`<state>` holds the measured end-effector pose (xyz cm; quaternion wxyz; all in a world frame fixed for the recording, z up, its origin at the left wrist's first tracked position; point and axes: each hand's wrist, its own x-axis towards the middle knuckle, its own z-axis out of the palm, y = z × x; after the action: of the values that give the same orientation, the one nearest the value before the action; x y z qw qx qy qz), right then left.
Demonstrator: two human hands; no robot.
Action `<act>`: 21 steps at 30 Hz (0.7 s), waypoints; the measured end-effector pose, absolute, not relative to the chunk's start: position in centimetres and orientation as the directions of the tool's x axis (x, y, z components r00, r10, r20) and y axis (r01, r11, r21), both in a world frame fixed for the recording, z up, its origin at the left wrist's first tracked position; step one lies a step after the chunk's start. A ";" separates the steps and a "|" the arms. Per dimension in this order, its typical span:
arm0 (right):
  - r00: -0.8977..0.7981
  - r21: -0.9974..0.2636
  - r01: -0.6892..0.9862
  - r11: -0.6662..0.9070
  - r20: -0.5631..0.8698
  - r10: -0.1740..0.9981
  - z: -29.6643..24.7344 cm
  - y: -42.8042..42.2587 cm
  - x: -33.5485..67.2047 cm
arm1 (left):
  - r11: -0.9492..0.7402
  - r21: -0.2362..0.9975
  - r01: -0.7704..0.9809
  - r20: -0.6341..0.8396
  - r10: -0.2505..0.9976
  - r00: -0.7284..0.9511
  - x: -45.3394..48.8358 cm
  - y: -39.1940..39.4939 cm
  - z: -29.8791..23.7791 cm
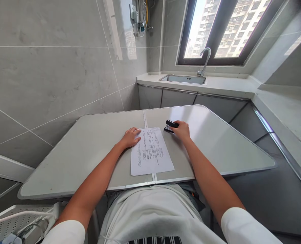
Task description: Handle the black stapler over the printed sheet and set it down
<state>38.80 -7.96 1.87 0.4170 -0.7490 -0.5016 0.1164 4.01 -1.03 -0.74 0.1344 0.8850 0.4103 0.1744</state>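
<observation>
A printed sheet of paper [152, 152] lies flat on the folding table [89, 145], across its centre seam; whether more sheets are under it I cannot tell. My left hand [130, 138] rests on the paper's upper left edge, fingers spread and holding nothing. Just right of the paper's top corner, my right hand [182, 130] grips a black stapler [171, 124] from its rear end. The stapler's jaws face left toward the paper and are apart from it. My palm hides the back of the stapler.
A counter with a sink [186, 79] and a curved tap [205, 59] stands beyond the table, under a window. Grey tiled wall [51, 74] runs along the left. A white perforated basket [20, 220] sits at the lower left, beside my left arm.
</observation>
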 end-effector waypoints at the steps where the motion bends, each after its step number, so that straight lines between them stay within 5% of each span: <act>1: 0.467 -0.737 0.655 -0.167 0.221 0.856 1.8 -8.0 39.0 | -0.627 0.411 0.661 0.211 0.771 0.601 3.9 -1.0 -0.7; 9: 0.295 -0.726 0.685 -0.067 0.191 0.936 1.2 -7.9 38.5 | -0.522 0.686 0.507 0.303 0.838 0.453 3.8 -0.9 -0.4; 21: 0.006 -0.688 0.705 0.169 0.244 0.970 1.5 -8.1 37.5 | -0.520 0.690 0.504 0.285 0.835 0.471 4.1 -1.1 -0.7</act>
<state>37.52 -8.14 1.49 0.3507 -0.6162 -0.6795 0.1884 4.13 -1.09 -0.66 0.2672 0.8150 0.4106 0.3094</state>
